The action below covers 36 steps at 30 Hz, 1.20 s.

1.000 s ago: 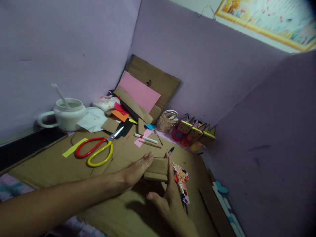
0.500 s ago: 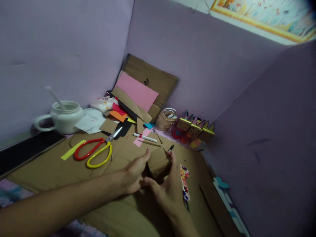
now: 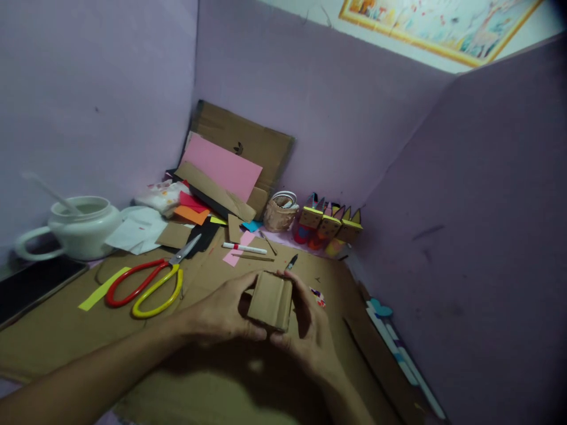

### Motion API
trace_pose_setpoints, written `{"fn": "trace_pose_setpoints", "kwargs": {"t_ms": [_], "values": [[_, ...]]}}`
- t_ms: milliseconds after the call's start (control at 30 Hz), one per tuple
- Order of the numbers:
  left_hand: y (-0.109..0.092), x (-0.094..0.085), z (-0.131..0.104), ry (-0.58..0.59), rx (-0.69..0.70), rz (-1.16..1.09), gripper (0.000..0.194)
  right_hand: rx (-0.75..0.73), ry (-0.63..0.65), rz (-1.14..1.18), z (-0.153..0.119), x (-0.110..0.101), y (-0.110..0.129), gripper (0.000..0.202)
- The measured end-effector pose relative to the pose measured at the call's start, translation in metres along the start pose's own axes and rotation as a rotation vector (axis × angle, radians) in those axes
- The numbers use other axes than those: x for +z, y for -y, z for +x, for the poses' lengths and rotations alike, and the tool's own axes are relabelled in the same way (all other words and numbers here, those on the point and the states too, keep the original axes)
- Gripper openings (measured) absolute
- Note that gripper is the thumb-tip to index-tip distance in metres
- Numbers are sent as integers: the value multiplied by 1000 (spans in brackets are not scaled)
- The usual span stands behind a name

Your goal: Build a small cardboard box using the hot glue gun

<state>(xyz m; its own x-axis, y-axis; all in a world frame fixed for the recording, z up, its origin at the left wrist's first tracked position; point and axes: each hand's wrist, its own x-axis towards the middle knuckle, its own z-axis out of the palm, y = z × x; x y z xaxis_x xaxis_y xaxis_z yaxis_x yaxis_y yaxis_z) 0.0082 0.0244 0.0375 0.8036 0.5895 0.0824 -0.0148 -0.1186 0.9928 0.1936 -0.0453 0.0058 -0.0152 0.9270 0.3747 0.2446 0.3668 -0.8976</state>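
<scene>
A small folded cardboard box [image 3: 269, 301] is held up between both hands, over the cardboard sheet on the table. My left hand [image 3: 228, 313] grips its left side, thumb and fingers curled round the edge. On the opposite side, my right hand [image 3: 308, 324] closes on the right edge, with its thumb at the lower near corner. A lengthwise crease shows on the face turned to me. Just beyond the box lie a dark-tipped pen [image 3: 291, 262] and a white marker with a red band [image 3: 244, 248]. Part of a colourful patterned piece [image 3: 318, 297] shows beside my right hand.
Scissors with red and yellow handles [image 3: 153, 283] lie at left, near a yellow paper strip [image 3: 104, 288]. A white mug [image 3: 84, 230] and a phone [image 3: 39, 286] are farther left. Behind are pink paper [image 3: 224, 168], a brown pot [image 3: 280, 213] and decorated figures [image 3: 330, 224].
The box has been turned so that its creased face points toward me. Both hands have shifted their grip to its two sides. The camera view has swung slightly right.
</scene>
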Motion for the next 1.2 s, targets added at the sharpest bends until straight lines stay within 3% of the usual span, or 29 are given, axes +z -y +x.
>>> {"fn": "trace_pose_setpoints", "kwargs": {"t_ms": [100,233,467,833,1100,1200], "values": [[-3,3,-1,-110,48,155,76,33,-16,-139,-2,-1,-4,85],[0,4,-1,-116,66,210,71,2,-13,-150,-3,-1,-7,94],[-5,7,-5,-167,108,340,57,-82,-50,-114,-1,3,-5,77],[-2,8,-6,-210,176,498,60,-130,-33,-138,-2,2,0,71],[5,7,-6,-196,166,513,62,-118,-24,-153,-3,-1,-1,72],[6,9,-6,-191,143,400,64,-92,-13,-32,-1,1,-2,72]]}}
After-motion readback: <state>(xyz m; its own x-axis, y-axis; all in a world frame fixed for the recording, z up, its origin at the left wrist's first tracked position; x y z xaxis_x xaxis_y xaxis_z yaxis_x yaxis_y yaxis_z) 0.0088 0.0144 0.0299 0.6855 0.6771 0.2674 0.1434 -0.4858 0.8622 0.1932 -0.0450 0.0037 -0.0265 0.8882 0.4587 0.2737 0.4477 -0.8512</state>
